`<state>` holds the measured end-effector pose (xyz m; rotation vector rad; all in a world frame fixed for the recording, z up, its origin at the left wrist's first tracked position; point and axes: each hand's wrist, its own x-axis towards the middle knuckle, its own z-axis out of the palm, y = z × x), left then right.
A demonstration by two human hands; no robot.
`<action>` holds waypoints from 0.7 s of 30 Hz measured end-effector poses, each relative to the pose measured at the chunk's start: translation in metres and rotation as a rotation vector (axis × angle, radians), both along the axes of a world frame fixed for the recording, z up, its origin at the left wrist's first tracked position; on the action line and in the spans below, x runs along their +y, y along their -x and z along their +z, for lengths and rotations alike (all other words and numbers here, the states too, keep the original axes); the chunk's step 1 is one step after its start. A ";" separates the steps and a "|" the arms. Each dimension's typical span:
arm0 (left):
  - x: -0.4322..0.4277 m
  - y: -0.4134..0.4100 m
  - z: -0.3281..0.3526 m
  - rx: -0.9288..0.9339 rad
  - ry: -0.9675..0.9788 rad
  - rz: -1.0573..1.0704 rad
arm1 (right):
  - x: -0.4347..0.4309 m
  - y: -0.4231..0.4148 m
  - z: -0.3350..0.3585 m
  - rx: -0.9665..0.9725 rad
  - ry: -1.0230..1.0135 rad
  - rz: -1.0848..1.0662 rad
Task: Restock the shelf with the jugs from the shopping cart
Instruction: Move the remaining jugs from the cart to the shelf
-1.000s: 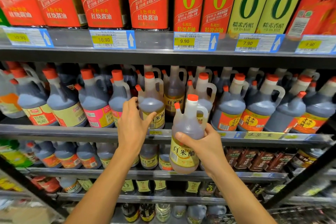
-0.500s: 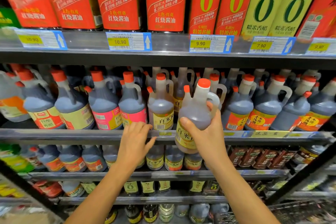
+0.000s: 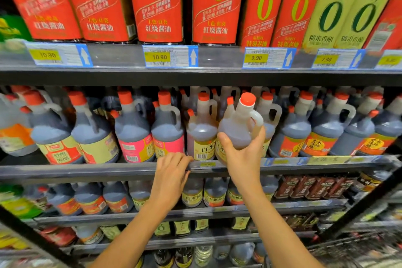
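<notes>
My right hand [image 3: 243,156] grips a pale brown vinegar jug [image 3: 237,128] with an orange cap and a yellow label, holding it tilted at the front of the middle shelf [image 3: 87,169]. Its base sits at the shelf's edge, beside a matching jug [image 3: 201,135] that stands on the shelf to its left. My left hand [image 3: 171,172] rests on the shelf's front rail just below and left of that standing jug, fingers bent over the edge, holding nothing. The shopping cart [image 3: 356,248] shows only as wire mesh at the bottom right.
Dark jugs with orange caps [image 3: 132,130] fill the middle shelf on both sides. Tall red and green bottles [image 3: 156,2] stand on the shelf above, over price tags [image 3: 170,56]. Lower shelves hold more jugs and small bottles. A black upright [image 3: 359,206] slants across the right.
My right hand has lifted the jug up and forward onto the middle shelf's edge. My left hand has dropped from the standing jug to the shelf rail.
</notes>
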<state>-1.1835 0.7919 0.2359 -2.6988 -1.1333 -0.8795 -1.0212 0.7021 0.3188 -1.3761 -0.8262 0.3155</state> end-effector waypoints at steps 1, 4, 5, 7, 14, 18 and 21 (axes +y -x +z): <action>0.000 0.000 -0.001 -0.004 -0.002 -0.006 | 0.002 0.000 -0.001 -0.005 -0.002 -0.004; 0.001 0.000 -0.003 -0.031 -0.023 -0.025 | 0.005 0.000 -0.002 -0.008 -0.007 -0.007; 0.002 0.000 -0.003 -0.042 -0.030 -0.029 | 0.006 0.000 -0.002 -0.007 -0.012 -0.007; 0.002 0.000 -0.005 -0.066 -0.033 -0.039 | 0.007 0.000 -0.001 -0.006 -0.020 -0.012; 0.003 0.000 -0.007 -0.100 -0.018 -0.067 | 0.019 0.000 0.003 0.003 -0.012 -0.044; 0.004 -0.001 -0.008 -0.103 -0.021 -0.062 | 0.026 -0.001 0.003 0.007 -0.016 -0.069; 0.005 -0.001 -0.009 -0.094 -0.006 -0.060 | 0.029 -0.003 0.000 -0.004 -0.003 -0.070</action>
